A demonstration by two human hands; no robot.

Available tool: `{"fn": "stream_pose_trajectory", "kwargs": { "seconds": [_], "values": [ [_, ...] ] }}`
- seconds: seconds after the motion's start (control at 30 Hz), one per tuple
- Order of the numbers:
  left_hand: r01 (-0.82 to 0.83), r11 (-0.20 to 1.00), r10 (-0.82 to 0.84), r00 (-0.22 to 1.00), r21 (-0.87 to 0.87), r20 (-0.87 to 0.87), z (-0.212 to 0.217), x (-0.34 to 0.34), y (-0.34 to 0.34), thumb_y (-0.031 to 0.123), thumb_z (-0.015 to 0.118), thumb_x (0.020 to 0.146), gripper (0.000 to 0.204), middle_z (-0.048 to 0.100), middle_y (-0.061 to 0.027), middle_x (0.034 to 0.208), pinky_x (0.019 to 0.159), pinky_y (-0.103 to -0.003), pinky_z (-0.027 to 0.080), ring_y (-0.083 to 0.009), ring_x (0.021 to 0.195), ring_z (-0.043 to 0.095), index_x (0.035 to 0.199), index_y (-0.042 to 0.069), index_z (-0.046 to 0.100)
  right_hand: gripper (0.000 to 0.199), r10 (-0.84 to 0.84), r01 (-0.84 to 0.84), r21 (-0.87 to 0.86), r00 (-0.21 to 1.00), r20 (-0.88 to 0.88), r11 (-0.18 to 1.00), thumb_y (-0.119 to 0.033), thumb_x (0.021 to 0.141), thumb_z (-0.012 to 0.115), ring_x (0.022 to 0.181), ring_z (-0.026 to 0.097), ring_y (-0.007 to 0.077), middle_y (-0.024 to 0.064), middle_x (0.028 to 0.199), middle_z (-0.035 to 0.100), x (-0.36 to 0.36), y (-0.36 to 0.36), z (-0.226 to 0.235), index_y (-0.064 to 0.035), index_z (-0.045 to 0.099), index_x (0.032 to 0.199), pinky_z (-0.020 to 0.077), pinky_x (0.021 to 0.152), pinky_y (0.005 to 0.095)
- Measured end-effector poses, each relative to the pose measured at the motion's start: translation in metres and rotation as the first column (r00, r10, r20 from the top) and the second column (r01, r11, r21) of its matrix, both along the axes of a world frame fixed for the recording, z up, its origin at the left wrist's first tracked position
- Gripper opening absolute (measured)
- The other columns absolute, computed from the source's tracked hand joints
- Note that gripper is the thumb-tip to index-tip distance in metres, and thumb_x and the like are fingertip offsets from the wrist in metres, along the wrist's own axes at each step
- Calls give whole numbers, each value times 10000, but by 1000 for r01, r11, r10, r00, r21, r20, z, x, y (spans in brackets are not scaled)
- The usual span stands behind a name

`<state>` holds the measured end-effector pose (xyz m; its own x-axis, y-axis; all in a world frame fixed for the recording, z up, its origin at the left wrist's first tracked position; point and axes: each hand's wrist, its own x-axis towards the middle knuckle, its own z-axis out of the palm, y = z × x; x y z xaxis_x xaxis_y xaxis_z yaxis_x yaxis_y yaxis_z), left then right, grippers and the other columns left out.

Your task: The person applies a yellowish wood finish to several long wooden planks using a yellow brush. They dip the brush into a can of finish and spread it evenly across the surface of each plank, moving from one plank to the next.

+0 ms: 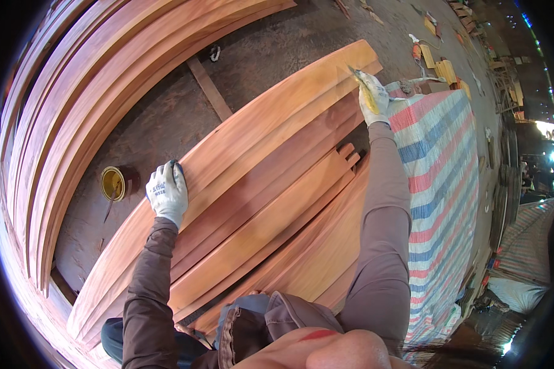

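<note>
A long reddish wooden board point(271, 111) with stepped, moulded edges lies diagonally in front of me. My left hand point(167, 192), in a white knit glove with dark fingertips, grips its far-left edge with fingers curled. Near the board's far right end, my right hand point(370, 98), in a white glove with yellow stains, is closed around a slim tool that looks like a putty knife point(353, 72). Its tip is at the wood surface; most of the handle is hidden by the fingers. Beyond my left hand stands an open dark-red tin point(131, 182) with yellow stuff and a stick inside.
More wooden boards point(252, 246) lie between the long board and my body. Curved wooden mouldings point(74, 117) fill the far left. A red, white and blue striped tarp point(437, 166) covers something at the right. An orange-handled power tool point(417, 51) and wood blocks point(444, 71) lie behind it.
</note>
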<state>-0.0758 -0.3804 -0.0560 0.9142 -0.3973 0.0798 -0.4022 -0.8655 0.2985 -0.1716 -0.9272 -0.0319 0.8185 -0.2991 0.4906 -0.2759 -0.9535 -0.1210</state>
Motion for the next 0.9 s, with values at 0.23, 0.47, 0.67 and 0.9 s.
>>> {"fn": "stream_pose_trajectory", "kwargs": {
  "seconds": [0.23,0.47,0.67,0.9],
  "values": [
    [-1,996,3,1000,91,-22,-2,3,8,233,466,972,268,656,-134,1033,821,-454,466,-344,950,604,1102,84,648,217,114,-93,276,992,-60,956,-177,878,631,954,672,268,94,1052,697,-15,89,-62,-87,693,1066,545,838,389],
    [33,997,-32,999,70,-14,-4,3,-2,233,464,975,273,656,-133,1042,828,-457,461,-342,965,601,1118,89,646,251,-294,300,-24,913,-282,954,-183,913,517,959,678,284,85,1032,710,6,-1,15,-157,709,1073,541,823,413],
    [0,995,3,999,98,-33,1,1,0,235,462,980,275,655,-132,1049,850,-458,448,-339,980,596,1125,90,645,298,-110,148,60,904,-414,987,-209,922,530,969,678,265,68,1064,712,23,55,10,-209,702,1165,542,826,389],
    [6,995,-2,999,99,-41,1,4,2,228,474,974,262,654,-127,1039,828,-453,454,-336,964,597,1113,82,643,167,148,-144,45,981,-123,989,-211,872,584,796,684,282,71,868,712,10,111,0,-178,740,920,547,703,419]
  ]
}}
